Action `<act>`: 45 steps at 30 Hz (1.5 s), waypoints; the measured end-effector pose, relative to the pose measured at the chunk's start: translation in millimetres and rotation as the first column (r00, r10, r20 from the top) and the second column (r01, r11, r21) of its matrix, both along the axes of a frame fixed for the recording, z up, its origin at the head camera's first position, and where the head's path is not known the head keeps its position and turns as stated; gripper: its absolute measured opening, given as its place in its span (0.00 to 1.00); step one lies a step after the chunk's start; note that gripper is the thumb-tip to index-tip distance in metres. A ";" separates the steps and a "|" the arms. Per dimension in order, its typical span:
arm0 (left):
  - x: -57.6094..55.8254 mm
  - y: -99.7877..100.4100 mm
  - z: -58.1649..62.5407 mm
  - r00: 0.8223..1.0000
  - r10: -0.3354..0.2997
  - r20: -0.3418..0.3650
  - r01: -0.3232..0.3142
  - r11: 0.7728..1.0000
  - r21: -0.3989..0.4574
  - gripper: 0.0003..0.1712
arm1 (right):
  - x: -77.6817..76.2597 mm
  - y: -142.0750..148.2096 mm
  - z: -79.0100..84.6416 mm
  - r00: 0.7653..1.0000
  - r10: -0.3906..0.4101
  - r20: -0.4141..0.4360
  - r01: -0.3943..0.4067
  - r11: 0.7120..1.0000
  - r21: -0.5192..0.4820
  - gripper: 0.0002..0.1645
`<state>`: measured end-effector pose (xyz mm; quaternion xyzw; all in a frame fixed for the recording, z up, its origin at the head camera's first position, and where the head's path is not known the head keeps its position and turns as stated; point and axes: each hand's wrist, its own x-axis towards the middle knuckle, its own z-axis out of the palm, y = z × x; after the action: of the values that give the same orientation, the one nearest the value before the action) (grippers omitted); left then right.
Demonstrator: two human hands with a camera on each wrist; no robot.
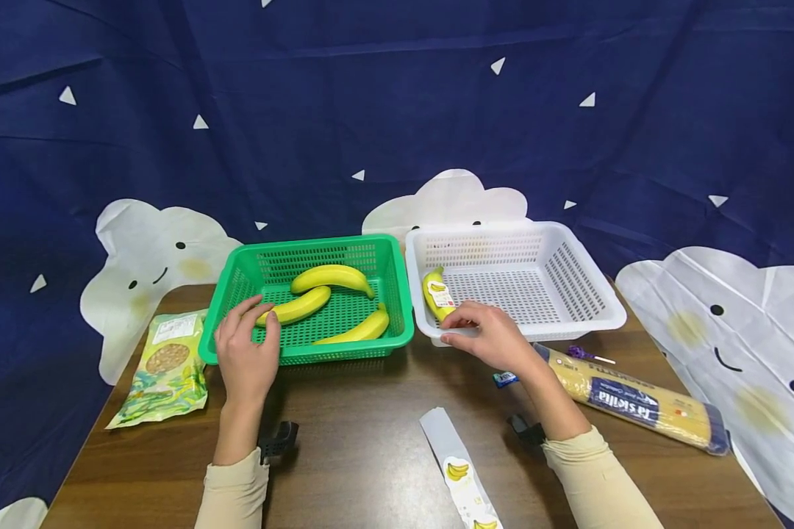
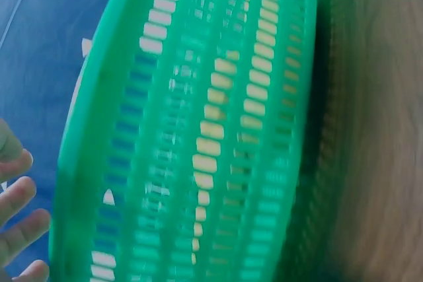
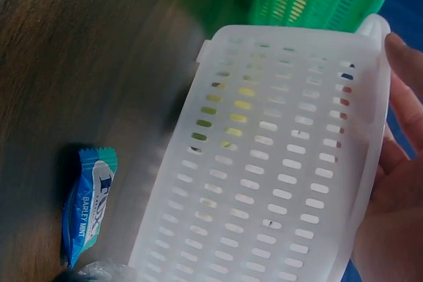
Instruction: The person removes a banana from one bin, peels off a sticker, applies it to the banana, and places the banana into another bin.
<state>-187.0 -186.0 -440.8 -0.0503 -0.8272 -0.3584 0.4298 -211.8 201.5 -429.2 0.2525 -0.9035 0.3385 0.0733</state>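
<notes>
Well, leftmost lies a yellow-and-green plastic food packet [image 1: 167, 371], beside the green slotted plastic basket [image 1: 405, 294]. Over that basket's left side is the left hand [image 1: 245, 345], thumb and fingers apart near the end of a smooth, yellow, curved banana [image 1: 299, 307]; two more bananas lie farther right within it. Just right of the basket, a yellow banana with a white paper label [image 1: 433, 289] lies in the white slotted plastic basket [image 1: 503, 286]. The right hand's [image 1: 492, 342] fingertips are at its lower end; whether they pinch it I cannot tell. Each banana looks light, firm and slightly slippery, and probably bruises if squeezed; best held lightly across the middle, clear of any label.
</notes>
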 end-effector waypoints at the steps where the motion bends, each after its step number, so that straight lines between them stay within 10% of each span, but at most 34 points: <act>1: 1.2 -3.4 -0.3 1.000 0.008 0.011 -0.008 1.000 0.007 0.11 | 0.0 -0.3 -0.2 1.000 0.001 0.000 -0.001 1.000 0.003 0.10; 7: 0.3 -8.1 14.9 0.962 -0.107 0.251 0.116 0.993 -0.020 0.15 | 0.3 0.0 -0.5 1.000 -0.013 -0.017 0.013 1.000 0.017 0.10; 14: -22.2 9.8 63.5 0.744 -0.318 0.588 0.432 0.900 -0.058 0.22 | -0.3 -0.5 -1.3 1.000 -0.003 -0.027 0.004 1.000 0.017 0.10; 18: -42.7 25.1 79.4 0.653 -0.331 0.681 0.524 0.847 -0.092 0.22 | -0.8 0.1 -2.0 1.000 0.000 -0.031 0.002 0.999 0.038 0.10; 30: -83.5 59.7 63.3 0.484 -0.292 0.825 0.678 0.721 -0.143 0.23 | 2.4 -24.3 0.3 0.979 0.034 -0.199 -0.008 0.991 0.134 0.22; 40: -99.5 70.6 58.2 0.320 -0.218 0.922 0.738 0.667 -0.099 0.28 | 0.5 -47.4 -7.7 0.973 0.084 -0.214 -0.035 0.974 0.222 0.27; 45: -107.2 80.4 59.4 0.315 -0.180 0.932 0.734 0.668 -0.119 0.27 | 0.6 -46.7 -9.4 0.976 0.061 -0.211 -0.016 0.978 0.209 0.27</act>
<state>-294.2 -105.6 -381.4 -0.2247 -0.9306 -0.1993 -0.2095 -211.2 154.8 -438.5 0.3115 -0.9152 0.2152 0.1380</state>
